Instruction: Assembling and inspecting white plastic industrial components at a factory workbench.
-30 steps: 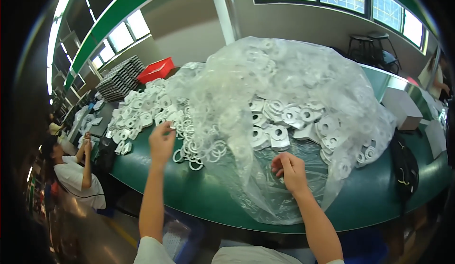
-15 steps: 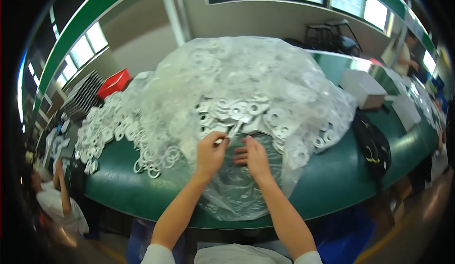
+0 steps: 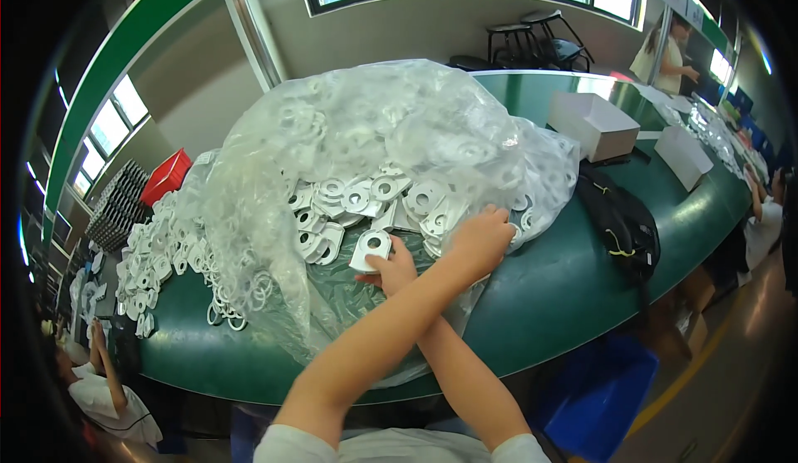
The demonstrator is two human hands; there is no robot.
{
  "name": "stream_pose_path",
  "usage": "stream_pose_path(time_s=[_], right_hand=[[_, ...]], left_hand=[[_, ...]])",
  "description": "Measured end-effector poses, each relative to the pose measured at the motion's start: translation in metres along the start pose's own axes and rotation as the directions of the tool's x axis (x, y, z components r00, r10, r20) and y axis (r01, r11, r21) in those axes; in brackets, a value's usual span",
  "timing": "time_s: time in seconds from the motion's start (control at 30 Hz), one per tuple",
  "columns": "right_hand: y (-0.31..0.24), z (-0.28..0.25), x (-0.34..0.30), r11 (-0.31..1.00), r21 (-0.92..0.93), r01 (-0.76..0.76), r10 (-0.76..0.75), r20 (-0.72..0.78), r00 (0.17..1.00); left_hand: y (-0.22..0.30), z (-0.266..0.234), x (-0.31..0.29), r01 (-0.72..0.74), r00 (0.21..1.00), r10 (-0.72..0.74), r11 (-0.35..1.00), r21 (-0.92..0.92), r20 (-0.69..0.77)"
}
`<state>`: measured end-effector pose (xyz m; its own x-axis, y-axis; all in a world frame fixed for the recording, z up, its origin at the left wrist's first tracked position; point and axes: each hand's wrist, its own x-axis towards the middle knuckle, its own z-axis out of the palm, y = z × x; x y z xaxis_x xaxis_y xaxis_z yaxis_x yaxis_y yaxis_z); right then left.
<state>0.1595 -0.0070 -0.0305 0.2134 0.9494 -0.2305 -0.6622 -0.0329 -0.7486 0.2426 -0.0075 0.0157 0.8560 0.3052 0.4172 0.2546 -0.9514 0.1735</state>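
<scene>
My forearms cross over the table. My right hand point(image 3: 397, 270) is closed on a white plate with a round hole point(image 3: 371, 248), held flat-side up in front of the pile. My left hand point(image 3: 485, 237) reaches across above the right forearm to the right side of the big clear plastic bag point(image 3: 399, 126). Its fingers are curled down at the bag's edge, and what they grip is hidden. Several similar white plates point(image 3: 356, 199) spill from the bag's opening, close beyond my right hand.
Left of the bag lie more white parts and loose rings point(image 3: 224, 309) on the green table point(image 3: 532, 313). A red bin point(image 3: 166, 176) stands at the far left. To the right are a black bag point(image 3: 619, 222) and a white box point(image 3: 594, 124). Other people sit at both sides.
My left hand has crossed over to the right, away from the middle of the pile. My right hand, open before, now holds a white plate. The view has shifted to the right.
</scene>
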Motion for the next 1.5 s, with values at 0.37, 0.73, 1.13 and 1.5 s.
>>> stream_pose_path(time_s=[0.37,0.73,1.13,1.5], right_hand=[[0.007,-0.013,0.007,0.966,-0.260,0.007,0.032,0.145,0.989],[-0.001,0.001,-0.022,0.978,-0.155,0.141,-0.093,0.281,0.955],[-0.011,0.007,-0.031,0.943,-0.278,0.181,-0.109,0.256,0.961],[-0.007,0.015,-0.032,0.945,-0.299,0.135,-0.049,0.277,0.960]], left_hand=[[0.006,-0.054,-0.019,-0.012,0.941,-0.175,0.837,-0.547,-0.289],[-0.061,-0.107,-0.199,0.230,0.934,-0.184,0.966,0.121,-0.306],[-0.052,-0.147,-0.247,0.360,0.827,-0.415,0.909,-0.209,-0.380],[-0.124,-0.219,-0.450,0.871,0.465,-0.760,0.484,0.082,-0.454]])
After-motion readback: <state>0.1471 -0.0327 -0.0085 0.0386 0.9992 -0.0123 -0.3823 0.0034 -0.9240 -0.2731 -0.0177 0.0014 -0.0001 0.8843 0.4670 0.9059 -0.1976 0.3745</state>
